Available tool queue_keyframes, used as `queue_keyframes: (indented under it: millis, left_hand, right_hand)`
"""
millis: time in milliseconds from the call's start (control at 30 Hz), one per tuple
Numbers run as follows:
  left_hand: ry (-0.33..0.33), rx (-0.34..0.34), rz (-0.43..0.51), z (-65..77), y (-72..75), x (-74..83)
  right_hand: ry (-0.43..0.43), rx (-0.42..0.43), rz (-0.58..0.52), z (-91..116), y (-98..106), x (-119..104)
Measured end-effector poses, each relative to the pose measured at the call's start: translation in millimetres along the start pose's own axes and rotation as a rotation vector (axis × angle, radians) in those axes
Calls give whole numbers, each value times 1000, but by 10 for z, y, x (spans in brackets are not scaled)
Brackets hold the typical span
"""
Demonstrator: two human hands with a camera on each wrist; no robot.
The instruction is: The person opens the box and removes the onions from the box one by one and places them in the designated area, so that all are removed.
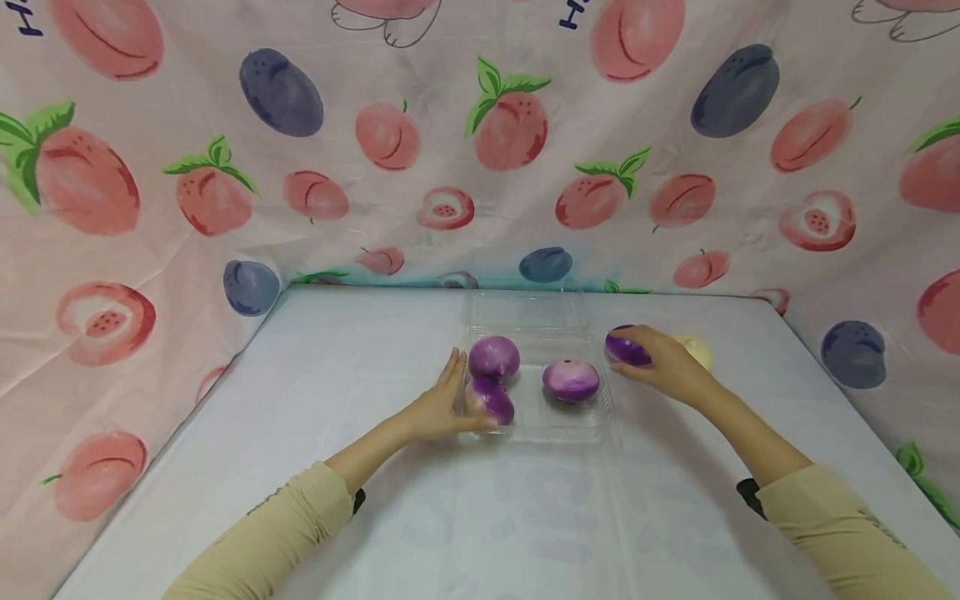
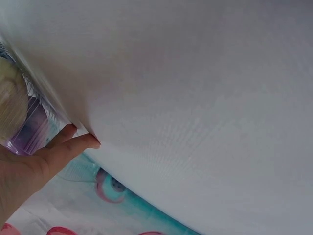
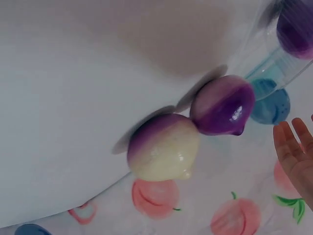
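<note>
A clear plastic box [image 1: 531,421] with its lid folded back stands in the middle of the table. Inside, two purple onions [image 1: 494,358] sit along the left side, and another purple-and-white onion [image 1: 571,381] lies on the right. My left hand [image 1: 438,408] rests against the box's left wall, fingers straight, thumb over the front corner. To the right of the box, my right hand [image 1: 671,362] reaches over a purple onion [image 1: 624,346]; in the right wrist view its fingers [image 3: 288,139] are spread apart from that onion [image 3: 222,105]. A pale onion with purple [image 3: 164,147] lies beside it.
The clear lid [image 1: 527,311] lies behind the box, toward the back edge of the white table [image 1: 360,350]. A fruit-printed cloth [image 1: 480,200] hangs behind and along both sides.
</note>
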State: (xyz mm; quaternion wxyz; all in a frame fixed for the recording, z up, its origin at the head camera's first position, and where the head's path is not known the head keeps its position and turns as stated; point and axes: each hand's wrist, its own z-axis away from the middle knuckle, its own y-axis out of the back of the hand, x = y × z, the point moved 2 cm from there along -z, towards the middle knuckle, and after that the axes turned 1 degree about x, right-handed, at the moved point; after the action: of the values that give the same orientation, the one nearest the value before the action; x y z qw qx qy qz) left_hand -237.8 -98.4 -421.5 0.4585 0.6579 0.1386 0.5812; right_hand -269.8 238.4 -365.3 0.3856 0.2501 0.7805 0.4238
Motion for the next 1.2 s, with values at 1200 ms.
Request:
queue_keyframes:
  millis: [1200]
  left_hand:
    - [18, -7, -7, -1, 2, -3]
  right_hand:
    - [107, -554, -122, -359, -357, -255]
